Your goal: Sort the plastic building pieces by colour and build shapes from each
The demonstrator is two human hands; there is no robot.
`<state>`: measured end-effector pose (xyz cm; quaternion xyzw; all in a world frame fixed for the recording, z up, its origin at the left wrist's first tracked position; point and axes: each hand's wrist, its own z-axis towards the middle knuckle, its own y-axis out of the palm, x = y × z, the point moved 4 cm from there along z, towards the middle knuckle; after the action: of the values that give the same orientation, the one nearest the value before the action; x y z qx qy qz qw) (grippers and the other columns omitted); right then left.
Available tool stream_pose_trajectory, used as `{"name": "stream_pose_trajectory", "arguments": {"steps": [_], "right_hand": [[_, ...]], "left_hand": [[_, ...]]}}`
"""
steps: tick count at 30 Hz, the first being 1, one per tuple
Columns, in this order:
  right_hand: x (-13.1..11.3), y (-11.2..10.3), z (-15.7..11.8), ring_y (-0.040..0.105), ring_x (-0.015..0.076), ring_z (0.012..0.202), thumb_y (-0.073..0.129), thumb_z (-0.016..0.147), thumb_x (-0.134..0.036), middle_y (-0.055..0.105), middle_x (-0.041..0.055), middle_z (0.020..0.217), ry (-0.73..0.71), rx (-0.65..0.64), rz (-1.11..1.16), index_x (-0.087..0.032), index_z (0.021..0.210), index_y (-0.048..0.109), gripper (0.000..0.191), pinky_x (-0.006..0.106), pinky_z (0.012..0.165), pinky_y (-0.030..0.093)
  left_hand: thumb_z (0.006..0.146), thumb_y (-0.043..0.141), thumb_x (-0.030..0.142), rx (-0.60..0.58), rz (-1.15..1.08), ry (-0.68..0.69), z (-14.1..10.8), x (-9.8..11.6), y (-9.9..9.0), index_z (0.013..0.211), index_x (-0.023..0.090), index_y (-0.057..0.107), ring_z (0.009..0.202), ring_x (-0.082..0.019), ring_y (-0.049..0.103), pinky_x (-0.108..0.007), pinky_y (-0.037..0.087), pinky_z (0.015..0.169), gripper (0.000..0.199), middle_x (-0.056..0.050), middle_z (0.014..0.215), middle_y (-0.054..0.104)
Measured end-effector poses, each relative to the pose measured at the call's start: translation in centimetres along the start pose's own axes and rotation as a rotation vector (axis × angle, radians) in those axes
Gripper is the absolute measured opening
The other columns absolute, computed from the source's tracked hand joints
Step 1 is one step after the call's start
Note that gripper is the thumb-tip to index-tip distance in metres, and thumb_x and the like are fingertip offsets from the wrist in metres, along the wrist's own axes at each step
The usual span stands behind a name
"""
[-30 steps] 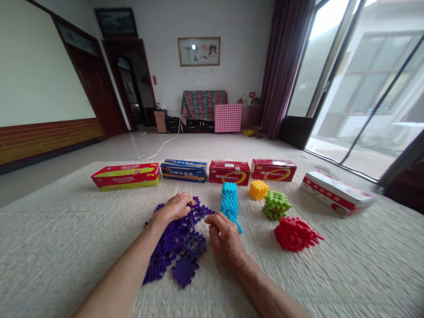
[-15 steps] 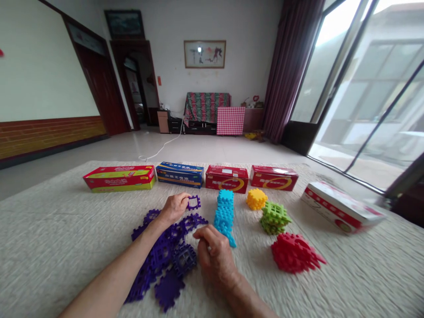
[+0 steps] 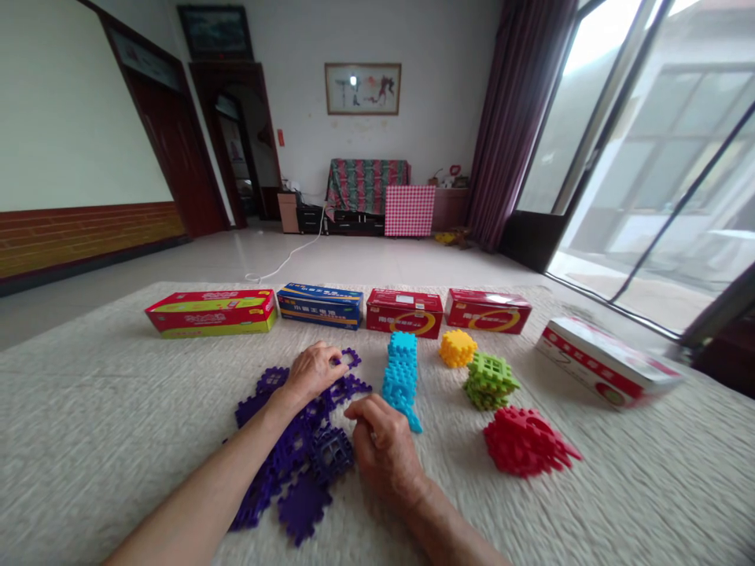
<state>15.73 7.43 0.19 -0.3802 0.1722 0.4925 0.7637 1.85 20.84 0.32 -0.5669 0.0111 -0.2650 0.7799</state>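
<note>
My left hand [image 3: 318, 369] is closed at the edge of a small purple square interlocking block [image 3: 351, 358], an open frame with toothed edges. Its fingertips partly cover that block. Under and below this hand spreads a heap of purple interlocking blocks [image 3: 289, 448], some open frames and some solid. My right hand [image 3: 386, 448] rests on the cloth just right of the heap, fingers curled, with nothing showing in them. Directly beyond it lies a row of joined light-blue blocks [image 3: 399, 377].
Yellow blocks [image 3: 458, 348], green blocks [image 3: 491, 381] and red blocks [image 3: 524, 442] sit in separate clusters at right. Behind stand a red-and-yellow box [image 3: 212, 313], a blue box [image 3: 320, 306] and two red boxes [image 3: 404, 313]. A white-and-red box [image 3: 607, 362] lies far right.
The purple block at my left hand has tipped and shifted slightly, with more of it behind the fingers. My left hand has turned slightly rightward; my right hand stays curled in place.
</note>
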Motion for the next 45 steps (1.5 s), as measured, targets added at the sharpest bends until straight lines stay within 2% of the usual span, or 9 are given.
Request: {"name": "stream_pose_trajectory", "arguments": {"steps": [3,13,18,22,25,32,38,41,45], "right_hand": [[0.0,0.0,0.0,0.059,0.0142,0.074,0.041,0.075,-0.001,0.061,0.0026,0.078,-0.003,-0.001,-0.006,-0.020,0.083,0.061,0.029,0.022,0.065,0.045],[0.2,0.3,-0.1,0.059,0.0130,0.070,0.043,0.072,0.001,0.061,0.0009,0.076,-0.004,-0.034,-0.036,-0.020,0.082,0.061,0.029,0.021,0.064,0.044],[0.1,0.3,0.0,0.059,0.0129,0.071,0.042,0.071,0.001,0.062,0.0010,0.076,-0.002,-0.040,-0.024,-0.020,0.081,0.060,0.030,0.021,0.064,0.044],[0.1,0.2,0.0,0.060,0.0131,0.071,0.042,0.071,0.001,0.062,0.0010,0.075,0.002,-0.046,-0.041,-0.021,0.080,0.060,0.030,0.021,0.063,0.044],[0.0,0.2,0.0,0.060,0.0129,0.071,0.043,0.072,0.001,0.062,0.0008,0.075,-0.001,-0.048,-0.048,-0.020,0.080,0.060,0.029,0.020,0.063,0.044],[0.2,0.2,0.0,0.059,0.0127,0.069,0.043,0.071,0.001,0.061,0.0005,0.074,0.006,-0.052,-0.047,-0.020,0.079,0.061,0.028,0.020,0.063,0.042],[0.3,0.3,0.0,0.058,0.0125,0.071,0.043,0.070,0.002,0.061,0.0007,0.076,0.019,-0.061,-0.020,-0.019,0.080,0.061,0.029,0.020,0.065,0.041],[0.2,0.3,0.0,0.058,0.0121,0.070,0.043,0.070,0.002,0.061,0.0006,0.076,0.025,-0.065,-0.018,-0.019,0.080,0.061,0.029,0.020,0.064,0.041],[0.2,0.3,0.0,0.057,0.0119,0.069,0.043,0.070,0.003,0.060,0.0004,0.075,0.024,-0.068,-0.017,-0.019,0.079,0.060,0.029,0.020,0.064,0.040]], "left_hand": [[0.078,0.059,0.032,-0.048,-0.001,0.005,-0.1,0.2,0.3,0.083,0.025,0.073,0.081,-0.017,0.062,-0.027,0.046,0.078,0.016,-0.003,0.083,0.066],[0.083,0.056,0.032,-0.003,-0.013,0.043,0.0,0.2,1.3,0.095,0.024,0.071,0.093,-0.019,0.062,-0.030,0.045,0.087,0.021,-0.004,0.097,0.069],[0.085,0.051,0.034,0.024,-0.069,0.022,0.1,0.3,0.0,0.094,0.023,0.071,0.086,-0.017,0.063,-0.026,0.046,0.079,0.025,-0.004,0.094,0.069],[0.077,0.061,0.040,-0.149,-0.084,0.125,-0.4,1.2,-1.9,0.097,0.025,0.071,0.083,-0.018,0.064,-0.025,0.046,0.075,0.027,-0.002,0.092,0.069],[0.069,0.067,0.044,-0.287,-0.019,0.222,-1.4,2.1,-2.6,0.107,0.027,0.068,0.092,-0.022,0.063,-0.028,0.045,0.079,0.041,-0.003,0.100,0.069],[0.071,0.064,0.036,-0.369,0.059,0.222,-2.4,3.4,-2.2,0.111,0.025,0.065,0.103,-0.025,0.060,-0.030,0.045,0.087,0.041,-0.007,0.110,0.065],[0.062,0.068,0.034,-0.552,-0.026,0.266,-1.9,2.4,-2.8,0.114,0.029,0.062,0.097,-0.021,0.059,-0.027,0.045,0.083,0.052,-0.002,0.108,0.063],[0.061,0.070,0.037,-0.501,-0.152,0.220,-1.3,1.8,-3.6,0.117,0.027,0.060,0.090,-0.018,0.059,-0.024,0.046,0.076,0.058,0.000,0.102,0.063],[0.065,0.069,0.038,-0.278,-0.156,0.149,-0.5,1.5,-4.5,0.122,0.022,0.058,0.087,-0.018,0.059,-0.025,0.045,0.075,0.060,-0.002,0.097,0.062]]}}
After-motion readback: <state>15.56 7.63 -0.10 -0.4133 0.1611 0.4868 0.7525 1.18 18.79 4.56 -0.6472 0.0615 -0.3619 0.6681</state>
